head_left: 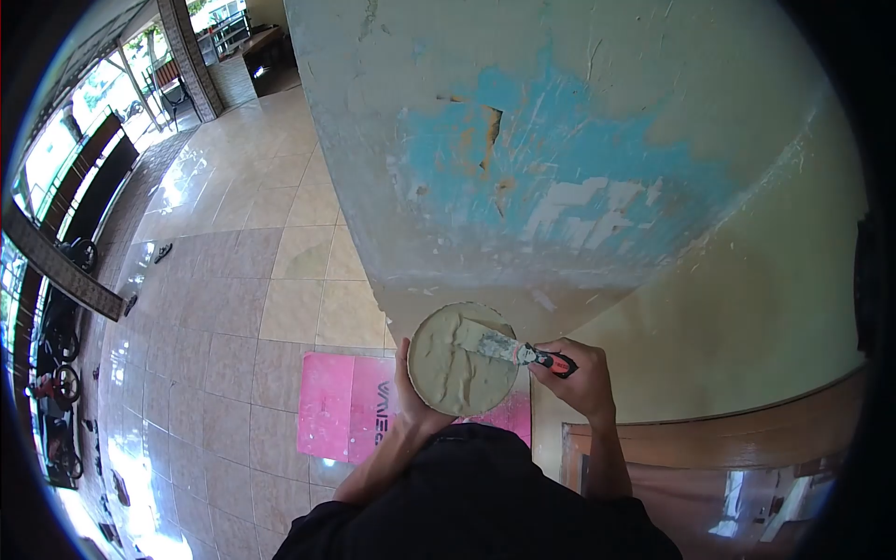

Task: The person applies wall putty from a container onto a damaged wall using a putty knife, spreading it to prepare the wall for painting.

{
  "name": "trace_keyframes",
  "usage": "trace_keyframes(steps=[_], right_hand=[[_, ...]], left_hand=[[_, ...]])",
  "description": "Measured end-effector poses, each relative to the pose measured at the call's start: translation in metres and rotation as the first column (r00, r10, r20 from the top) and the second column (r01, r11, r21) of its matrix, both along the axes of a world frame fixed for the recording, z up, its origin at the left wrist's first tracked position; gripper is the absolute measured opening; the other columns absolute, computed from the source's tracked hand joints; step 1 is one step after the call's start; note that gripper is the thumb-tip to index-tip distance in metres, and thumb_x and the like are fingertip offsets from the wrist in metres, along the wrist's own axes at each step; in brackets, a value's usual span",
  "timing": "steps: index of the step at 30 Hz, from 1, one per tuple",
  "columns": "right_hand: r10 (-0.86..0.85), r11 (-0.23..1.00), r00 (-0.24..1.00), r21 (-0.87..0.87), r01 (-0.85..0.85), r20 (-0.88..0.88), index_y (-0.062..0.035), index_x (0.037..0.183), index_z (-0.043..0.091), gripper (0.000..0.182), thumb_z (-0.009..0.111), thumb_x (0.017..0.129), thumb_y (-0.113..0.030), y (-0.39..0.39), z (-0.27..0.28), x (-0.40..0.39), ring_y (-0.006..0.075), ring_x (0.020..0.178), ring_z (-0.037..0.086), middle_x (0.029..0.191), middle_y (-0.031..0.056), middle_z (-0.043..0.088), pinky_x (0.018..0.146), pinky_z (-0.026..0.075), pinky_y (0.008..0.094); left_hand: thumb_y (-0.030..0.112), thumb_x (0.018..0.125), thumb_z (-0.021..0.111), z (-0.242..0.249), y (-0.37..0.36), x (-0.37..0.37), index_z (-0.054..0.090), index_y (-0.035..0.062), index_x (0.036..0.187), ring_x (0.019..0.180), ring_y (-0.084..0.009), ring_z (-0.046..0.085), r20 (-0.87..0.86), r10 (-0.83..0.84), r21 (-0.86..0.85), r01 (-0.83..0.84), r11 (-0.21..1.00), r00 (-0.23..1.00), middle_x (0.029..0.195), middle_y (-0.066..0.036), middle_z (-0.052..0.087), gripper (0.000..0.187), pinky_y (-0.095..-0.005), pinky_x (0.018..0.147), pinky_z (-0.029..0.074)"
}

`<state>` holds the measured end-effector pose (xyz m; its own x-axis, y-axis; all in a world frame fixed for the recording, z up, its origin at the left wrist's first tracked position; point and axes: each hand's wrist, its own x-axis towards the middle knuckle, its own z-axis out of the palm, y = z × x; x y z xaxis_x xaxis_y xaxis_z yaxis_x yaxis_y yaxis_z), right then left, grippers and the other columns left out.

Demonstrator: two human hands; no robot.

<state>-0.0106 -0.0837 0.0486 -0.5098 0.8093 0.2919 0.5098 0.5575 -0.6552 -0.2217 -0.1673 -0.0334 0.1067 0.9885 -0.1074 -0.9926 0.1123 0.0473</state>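
Note:
A round tub of pale putty (439,369) is held near my chest, with my left hand (415,397) wrapped round its left and lower side. In my right hand (583,378) is a putty knife (499,346) with a red and black handle. The knife's blade lies on the putty in the tub's upper right part, and its metal is smeared with putty. Beyond the tub stands a grey-green wall (373,121) with a scraped blue patch (597,140), some peeling edges and white smears.
A pink mat (327,406) lies on the tiled floor (224,373) below the tub. At the lower right is a wooden frame (747,425) with a shiny surface. Motorcycles (65,383) stand at the far left, beyond a post (70,266). Sandals (163,253) lie on the tiles.

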Motion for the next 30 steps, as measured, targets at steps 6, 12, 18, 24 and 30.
trace_keyframes(steps=[6,12,18,24,30], right_hand=[[0.028,0.999,0.999,-0.042,-0.029,-0.031,0.0003,0.092,0.068,0.025,0.076,0.071,-0.009,0.004,-0.009,0.000,0.0128,0.065,0.063,0.076,0.0091,0.067,0.062,0.050,0.0258],[0.009,1.000,0.998,-0.029,-0.011,-0.067,-0.0023,0.091,0.068,0.025,0.077,0.073,-0.016,0.002,-0.012,-0.001,0.0172,0.065,0.065,0.077,0.0098,0.067,0.062,0.051,0.0278],[0.017,0.998,0.996,-0.054,-0.022,-0.089,-0.0012,0.093,0.068,0.025,0.076,0.073,-0.014,0.002,-0.019,0.001,0.0148,0.067,0.064,0.078,0.0094,0.067,0.063,0.050,0.0271],[-0.038,0.973,0.962,-0.229,-0.025,-0.269,-0.0004,0.094,0.066,0.019,0.071,0.080,-0.011,0.003,-0.045,0.010,0.0077,0.059,0.057,0.073,0.0031,0.065,0.054,0.044,0.0213],[-0.083,0.753,0.855,-0.594,-0.283,-0.513,-0.0022,0.095,0.059,0.017,0.053,0.094,-0.018,-0.001,-0.040,0.006,0.0050,0.047,0.048,0.072,0.0054,0.062,0.042,0.035,0.0188]], left_hand=[[0.066,0.087,0.039,-0.001,0.000,0.000,0.036,0.0106,0.142,0.124,-0.0322,0.044,-0.008,0.031,0.005,-0.031,1.000,0.999,0.139,-0.014,0.042,0.078,-0.0537,0.102,0.036],[0.067,0.087,0.038,-0.002,0.000,0.002,0.037,0.0105,0.140,0.124,-0.0320,0.044,0.015,0.041,-0.023,-0.040,0.999,0.999,0.138,-0.013,0.043,0.078,-0.0536,0.102,0.036],[0.066,0.088,0.038,-0.005,0.001,0.003,0.038,0.0107,0.140,0.124,-0.0318,0.044,0.015,0.012,-0.015,-0.012,1.000,1.000,0.138,-0.013,0.043,0.076,-0.0536,0.102,0.036],[0.065,0.088,0.038,-0.006,0.000,0.002,0.037,0.0117,0.141,0.126,-0.0319,0.043,0.014,0.023,-0.039,-0.023,0.999,1.000,0.140,-0.012,0.042,0.075,-0.0533,0.103,0.035],[0.065,0.088,0.038,-0.002,0.002,0.000,0.038,0.0125,0.141,0.127,-0.0314,0.041,0.022,0.019,-0.023,-0.019,1.000,1.000,0.141,-0.011,0.041,0.075,-0.0527,0.105,0.033]])
